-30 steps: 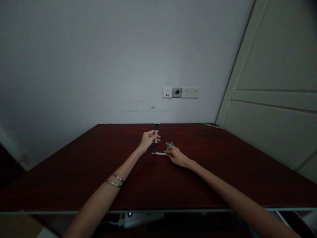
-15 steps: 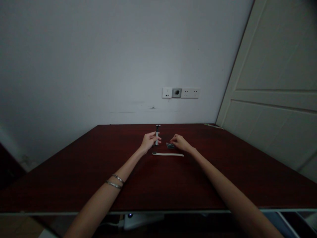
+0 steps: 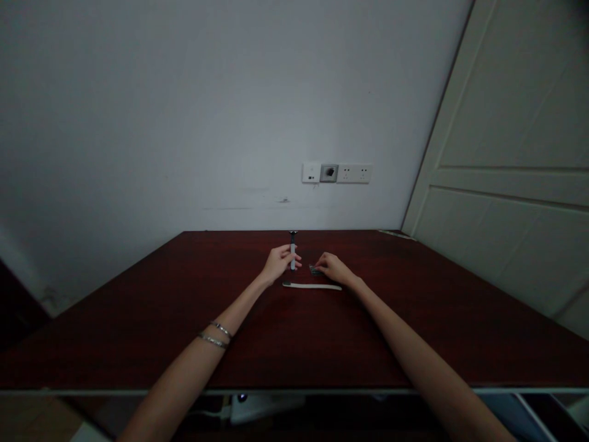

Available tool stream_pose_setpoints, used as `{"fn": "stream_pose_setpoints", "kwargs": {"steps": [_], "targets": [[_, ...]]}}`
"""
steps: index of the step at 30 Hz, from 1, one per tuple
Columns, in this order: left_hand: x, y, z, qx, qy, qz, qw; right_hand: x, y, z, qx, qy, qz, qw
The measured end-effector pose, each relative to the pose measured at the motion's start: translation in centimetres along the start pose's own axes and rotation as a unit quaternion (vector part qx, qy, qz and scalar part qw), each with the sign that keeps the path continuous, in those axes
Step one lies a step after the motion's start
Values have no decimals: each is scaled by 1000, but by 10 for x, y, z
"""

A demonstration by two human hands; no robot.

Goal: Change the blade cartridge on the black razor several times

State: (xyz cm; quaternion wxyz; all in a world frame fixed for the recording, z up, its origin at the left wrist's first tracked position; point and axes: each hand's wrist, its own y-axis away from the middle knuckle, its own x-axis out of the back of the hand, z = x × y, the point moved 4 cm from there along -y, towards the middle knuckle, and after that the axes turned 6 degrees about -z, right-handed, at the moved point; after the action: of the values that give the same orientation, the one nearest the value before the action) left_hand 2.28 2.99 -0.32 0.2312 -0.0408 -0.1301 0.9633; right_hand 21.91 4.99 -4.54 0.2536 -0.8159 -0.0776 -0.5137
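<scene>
My left hand is closed on a razor with a pale handle, held upright with its dark T-shaped head at the top. To its right, my right hand pinches the edge of a small, flat, dark greenish packet at the tabletop. The packet's exact kind is too small to make out, and fingers cover part of it. Nearer to me, a slim white stick with a dark left end, shaped like a toothbrush, lies crosswise on the table, touched by neither hand.
The dark red tabletop runs back to a pale wall. Sockets are set in the wall behind it. A panelled door stands on the right. A thin strip lies at the back right edge. A white device sits below the front edge.
The razor in my left hand has shifted very slightly right. My right fingers stay at the packet, which now looks less green and a little more covered.
</scene>
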Motion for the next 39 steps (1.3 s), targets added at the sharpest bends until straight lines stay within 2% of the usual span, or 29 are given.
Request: {"fn": "stream_pose_setpoints", "kwargs": {"steps": [7, 13, 20, 27, 32, 39], "targets": [[1, 0, -1, -11, -7, -6, 1000, 2, -2, 2, -19, -23, 15, 999], [1, 0, 0, -25, -17, -21, 999, 14, -3, -8, -41, -125, 38, 991], [5, -6, -6, -42, -44, -24, 998, 32, -4, -39, 12, -228, 68, 971], [4, -6, -7, -48, -54, -41, 997, 40, 5, -69, 29, -205, 84, 975], [1, -5, -6, -40, -62, -56, 996, 40, 6, -76, 28, -159, 106, 981], [-1, -4, -6, -47, -62, -54, 995, 37, 7, -81, 40, -132, 101, 985]]}}
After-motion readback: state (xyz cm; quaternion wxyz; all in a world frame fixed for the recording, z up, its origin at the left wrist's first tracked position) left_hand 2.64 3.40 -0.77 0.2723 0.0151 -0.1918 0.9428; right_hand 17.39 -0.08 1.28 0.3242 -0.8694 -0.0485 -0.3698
